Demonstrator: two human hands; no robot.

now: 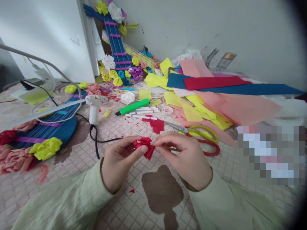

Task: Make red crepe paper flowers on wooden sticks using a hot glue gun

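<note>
My left hand [120,161] and my right hand [185,158] meet in the lower middle of the view, both in pale green sleeves. Between their fingertips sits a small rolled red felt flower [144,145] wound on a thin wooden stick. The left thumb and fingers pinch the red roll. My right fingers pinch the stick and the roll's right edge. Just beyond the hands lie a loose red felt scrap [157,125] and scissors [203,135] with yellow and red handles.
A white glue gun [94,107] with a black cord stands left of centre. A green marker [134,106] and several thin pens lie behind the hands. Felt sheets [216,95] pile at the right. Blue guitar-shaped boards [48,127] with felt flowers lie at left and lean against the wall.
</note>
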